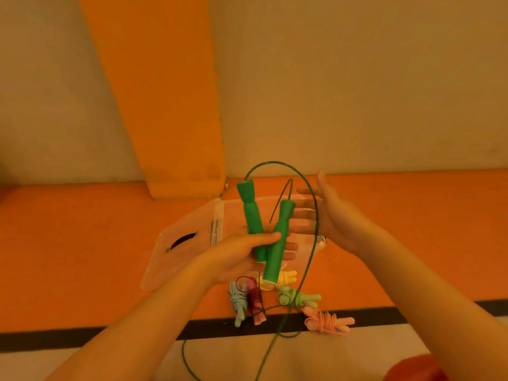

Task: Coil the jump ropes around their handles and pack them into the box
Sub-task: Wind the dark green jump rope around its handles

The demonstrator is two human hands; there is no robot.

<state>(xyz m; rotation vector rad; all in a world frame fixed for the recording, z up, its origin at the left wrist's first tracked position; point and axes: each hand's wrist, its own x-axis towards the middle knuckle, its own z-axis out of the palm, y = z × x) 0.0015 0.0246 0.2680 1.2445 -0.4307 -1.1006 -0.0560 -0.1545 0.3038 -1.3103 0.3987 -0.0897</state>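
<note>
My left hand (pixel 236 257) grips the two green handles (pixel 264 232) of a jump rope, held upright in a V. The thin green rope (pixel 308 259) arches over the handles and hangs down to the floor. My right hand (pixel 327 215) is to the right of the handles with fingers straight, and the rope runs across them. Behind the hands a clear plastic box (pixel 316 200) lies on the orange floor, with its clear lid (pixel 187 243) to the left. Coiled ropes lie in front: light blue (pixel 238 302), dark red (pixel 255 301), yellow (pixel 286 279), light green (pixel 297 296) and pink (pixel 327 321).
An orange pillar (pixel 165 105) rises against the pale wall behind the box. A black stripe (pixel 82 336) crosses the floor near me, with pale flooring below it. A red object (pixel 412 369) shows at the bottom right.
</note>
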